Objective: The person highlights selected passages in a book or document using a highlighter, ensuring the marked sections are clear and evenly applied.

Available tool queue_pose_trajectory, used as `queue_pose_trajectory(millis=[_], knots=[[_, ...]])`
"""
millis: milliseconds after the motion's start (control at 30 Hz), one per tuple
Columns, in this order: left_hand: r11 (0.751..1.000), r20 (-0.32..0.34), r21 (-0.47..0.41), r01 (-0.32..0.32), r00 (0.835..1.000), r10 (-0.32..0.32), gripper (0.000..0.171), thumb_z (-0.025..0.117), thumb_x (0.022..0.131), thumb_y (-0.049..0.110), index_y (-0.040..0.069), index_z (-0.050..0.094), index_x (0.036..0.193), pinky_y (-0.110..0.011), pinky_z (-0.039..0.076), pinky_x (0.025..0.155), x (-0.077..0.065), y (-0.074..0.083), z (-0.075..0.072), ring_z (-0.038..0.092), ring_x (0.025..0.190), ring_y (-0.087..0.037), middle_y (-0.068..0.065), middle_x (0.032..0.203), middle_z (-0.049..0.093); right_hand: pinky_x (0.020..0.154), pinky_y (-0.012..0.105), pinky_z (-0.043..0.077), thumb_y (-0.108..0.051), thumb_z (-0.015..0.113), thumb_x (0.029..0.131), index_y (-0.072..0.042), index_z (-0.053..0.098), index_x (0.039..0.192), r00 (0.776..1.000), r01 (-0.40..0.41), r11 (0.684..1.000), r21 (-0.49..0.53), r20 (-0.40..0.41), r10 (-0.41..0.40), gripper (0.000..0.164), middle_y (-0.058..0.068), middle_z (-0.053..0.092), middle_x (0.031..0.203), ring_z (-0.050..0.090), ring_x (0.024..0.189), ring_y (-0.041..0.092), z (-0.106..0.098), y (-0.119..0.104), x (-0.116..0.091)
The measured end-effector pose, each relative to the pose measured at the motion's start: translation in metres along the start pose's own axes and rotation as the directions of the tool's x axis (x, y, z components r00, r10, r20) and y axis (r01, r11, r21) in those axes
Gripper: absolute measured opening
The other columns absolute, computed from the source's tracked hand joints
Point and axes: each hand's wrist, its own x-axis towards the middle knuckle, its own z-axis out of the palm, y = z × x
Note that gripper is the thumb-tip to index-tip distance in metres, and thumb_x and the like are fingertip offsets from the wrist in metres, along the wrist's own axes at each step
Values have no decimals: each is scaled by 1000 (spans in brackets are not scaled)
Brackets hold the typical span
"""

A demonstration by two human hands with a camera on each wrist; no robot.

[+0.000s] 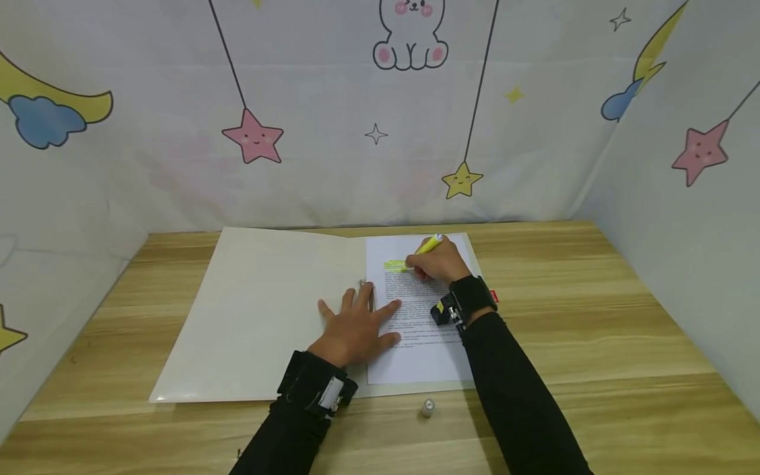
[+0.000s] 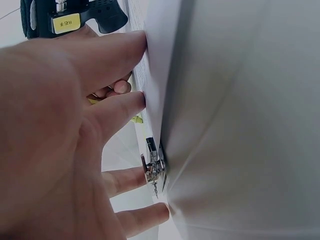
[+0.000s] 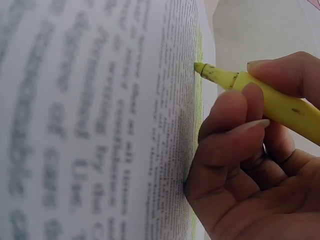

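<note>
In the head view, a printed sheet (image 1: 415, 359) lies on the right side of an opened white folder (image 1: 255, 316). Yellow marking covers the top lines of its text. My right hand (image 1: 441, 262) pinches a yellow highlighter (image 3: 280, 102) between thumb and fingers, its chisel tip close to the marked lines; whether it touches the paper I cannot tell. My left hand (image 1: 354, 330) rests with spread, straight fingers across the sheet's left edge and the folder. Beside its fingers, the left wrist view shows a metal clip (image 2: 154, 165) at the folder's fold.
A small grey cap-like piece (image 1: 427, 408) stands on the wooden table (image 1: 594, 343) in front of the folder. A red tab (image 1: 494, 295) shows past the folder's right edge. Printed white cloth walls (image 1: 326, 185) border the table at the back and sides.
</note>
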Motion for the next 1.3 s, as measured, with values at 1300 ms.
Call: queue_pose_trajectory(millis=[1300], knots=[[1000,-1,5,4,1000,-4,61,60,92,56,41,43,148,-85,17,103,2,0,2,24,144,-45,-16,161,24,52,30,44,-14,72,81,-7,60,72,999,-43,999,15,33,42,16,7,62,57,55,51,18,-14,4,0]])
